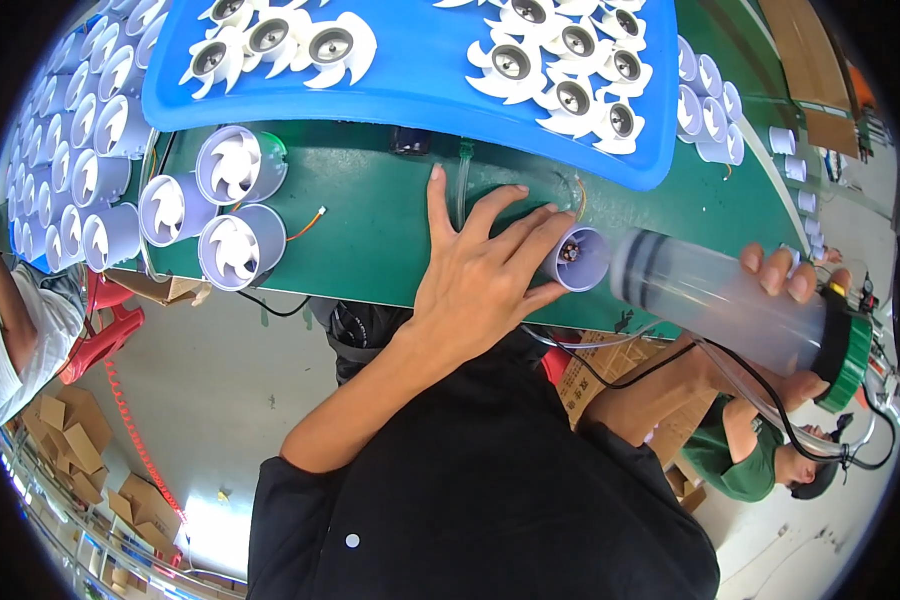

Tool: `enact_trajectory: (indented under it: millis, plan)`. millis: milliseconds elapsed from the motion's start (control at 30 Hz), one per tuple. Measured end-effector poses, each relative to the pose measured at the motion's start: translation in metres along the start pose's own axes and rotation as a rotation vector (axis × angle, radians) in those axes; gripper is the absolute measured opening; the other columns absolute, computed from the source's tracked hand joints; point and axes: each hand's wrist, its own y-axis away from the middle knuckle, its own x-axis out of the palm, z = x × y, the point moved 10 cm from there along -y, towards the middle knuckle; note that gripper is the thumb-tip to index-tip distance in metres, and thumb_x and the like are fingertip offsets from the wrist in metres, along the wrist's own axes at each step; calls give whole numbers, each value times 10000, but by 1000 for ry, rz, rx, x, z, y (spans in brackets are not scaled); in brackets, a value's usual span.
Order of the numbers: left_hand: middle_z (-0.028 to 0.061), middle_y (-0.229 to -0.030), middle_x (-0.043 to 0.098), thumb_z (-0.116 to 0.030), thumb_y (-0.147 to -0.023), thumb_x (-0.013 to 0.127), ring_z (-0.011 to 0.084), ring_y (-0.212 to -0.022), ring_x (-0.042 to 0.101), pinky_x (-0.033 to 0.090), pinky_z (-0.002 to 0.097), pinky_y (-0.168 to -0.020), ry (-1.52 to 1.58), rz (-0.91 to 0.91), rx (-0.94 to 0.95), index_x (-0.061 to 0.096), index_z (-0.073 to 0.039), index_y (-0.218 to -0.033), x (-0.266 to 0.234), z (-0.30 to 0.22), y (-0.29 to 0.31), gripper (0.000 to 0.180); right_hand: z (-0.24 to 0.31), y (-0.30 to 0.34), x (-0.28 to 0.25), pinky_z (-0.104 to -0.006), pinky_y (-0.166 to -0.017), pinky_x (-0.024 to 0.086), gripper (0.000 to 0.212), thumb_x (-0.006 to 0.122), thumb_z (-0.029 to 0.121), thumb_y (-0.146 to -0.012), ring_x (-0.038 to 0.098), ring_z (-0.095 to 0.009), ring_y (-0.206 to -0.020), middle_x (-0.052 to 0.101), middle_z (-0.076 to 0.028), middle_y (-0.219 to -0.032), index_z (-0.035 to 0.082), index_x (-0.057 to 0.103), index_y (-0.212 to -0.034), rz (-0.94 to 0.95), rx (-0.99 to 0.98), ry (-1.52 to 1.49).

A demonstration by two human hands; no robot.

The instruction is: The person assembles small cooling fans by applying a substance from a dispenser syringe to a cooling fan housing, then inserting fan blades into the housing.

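Observation:
My left hand [485, 265] lies over the near edge of the green table, thumb and forefinger closed on a small lavender cylindrical fan housing [597, 262]. Its open end faces right and shows a copper-coloured motor part inside. My right hand [775, 275] grips a large translucent syringe barrel [725, 295] with a dark plunger band and a green cap [848, 362]. The barrel points left, its tip end close to the housing's opening; whether they touch I cannot tell. A thin wire [582, 195] rises behind the housing.
A blue tray [410, 105] of white fan impellers [511, 62] spans the far side. Three lavender housings with white fans [235, 248] stand at left, beside many stacked ones [100, 178]. More stand right [715, 120]. Tubing and a black cable [770, 400] trail from the syringe. Other people sit nearby.

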Motion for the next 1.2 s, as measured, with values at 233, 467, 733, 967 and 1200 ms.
enact_trajectory:
  millis: [233,467,733,967,1200]
  plan:
    - [3,-1210,655,-327,-704,816,236,-1247,477,160,750,-1072,-3,32,-17,558,-141,-1317,-1,1,3,690,73,10,-35,-461,-864,347,938,770,507,-753,482,-270,-975,502,-126,-1126,-6,348,-1416,-58,-95,202]
    - [34,-1217,642,-301,-741,798,246,-1235,494,163,706,-1102,26,-11,-51,560,-94,-1279,-3,5,-1,623,14,20,-124,-325,-758,508,485,800,205,-770,638,-225,-844,671,-95,-984,-6,592,-1153,-299,735,1308]
    - [56,-1213,629,-286,-748,791,250,-1213,512,171,683,-1112,55,-22,-56,548,-65,-1278,-8,8,2,624,-72,10,-91,-428,-874,498,713,813,217,-767,644,-399,-1018,650,-254,-1118,47,473,-1371,-7,671,1473]
    - [37,-1247,632,-267,-703,828,253,-1237,508,152,654,-1135,59,-25,-58,552,-72,-1284,-11,5,5,671,-29,-27,-46,-362,-873,504,547,764,219,-830,653,-262,-969,681,-155,-1063,50,569,-1313,-17,473,1467]
    - [112,-1180,624,-231,-702,833,314,-1200,520,221,643,-1110,14,-31,-63,601,-24,-1184,-6,6,6,573,-110,-57,179,-393,-627,523,234,664,125,-753,638,-284,-745,596,-110,-810,18,640,-960,800,-421,1217]
